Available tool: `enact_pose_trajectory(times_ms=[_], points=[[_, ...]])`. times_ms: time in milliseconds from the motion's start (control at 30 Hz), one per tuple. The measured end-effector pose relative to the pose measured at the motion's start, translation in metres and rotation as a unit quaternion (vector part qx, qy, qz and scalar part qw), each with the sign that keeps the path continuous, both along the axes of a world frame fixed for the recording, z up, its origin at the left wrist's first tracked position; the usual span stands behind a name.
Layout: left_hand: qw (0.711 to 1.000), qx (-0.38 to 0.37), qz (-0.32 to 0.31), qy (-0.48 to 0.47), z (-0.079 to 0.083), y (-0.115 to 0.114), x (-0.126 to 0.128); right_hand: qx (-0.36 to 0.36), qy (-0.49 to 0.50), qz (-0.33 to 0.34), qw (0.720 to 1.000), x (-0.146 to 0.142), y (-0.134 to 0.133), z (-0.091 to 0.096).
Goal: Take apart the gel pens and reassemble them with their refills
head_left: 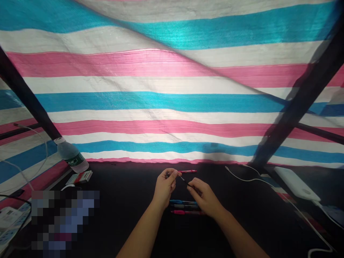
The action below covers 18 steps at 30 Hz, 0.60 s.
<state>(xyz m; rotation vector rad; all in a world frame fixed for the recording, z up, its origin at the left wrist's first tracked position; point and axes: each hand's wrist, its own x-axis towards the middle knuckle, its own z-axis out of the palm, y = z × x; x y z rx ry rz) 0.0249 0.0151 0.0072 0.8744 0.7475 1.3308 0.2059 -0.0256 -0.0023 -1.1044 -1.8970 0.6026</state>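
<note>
Over the black worktop, the left hand pinches one end of a thin dark pen refill and the right hand grasps the other, a slim pink pen barrel lying just beyond, while a row of blue, black and pink pens lies nearer, beneath the hands.

We see our right hand pinching a thin dark pen refill, its far end reaching the fingertips of our left hand (whether those grip it, we can't tell). Just beyond the left hand lies a pink pen. Nearer us, just under both hands, a blue pen, a black pen and a second pink pen lie side by side on the black bench.
</note>
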Motion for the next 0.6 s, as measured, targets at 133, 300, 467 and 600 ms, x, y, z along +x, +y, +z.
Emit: enact_pose_trajectory(times_ms=[133, 300, 467, 600], points=[[1.0, 0.003, 0.004, 0.01, -0.0005, 0.0, -0.0011, 0.001, 0.005, -0.005, 1.0, 0.0006, 0.0008, -0.0002], [0.999, 0.01, -0.004, 0.042, 0.0007, -0.0008, -0.0008, 0.003, 0.004, -0.009, 1.0, 0.001, 0.0013, 0.0], [0.993, 0.036, 0.039, 0.11, 0.0019, -0.0005, -0.0004, 0.0, 0.006, -0.02, 1.0, 0.0004, 0.0017, -0.0015], [0.972, 0.092, 0.083, 0.199, 0.0045, -0.0015, -0.0022, -0.001, 0.007, -0.028, 1.0, 0.0011, 0.0024, -0.0018]])
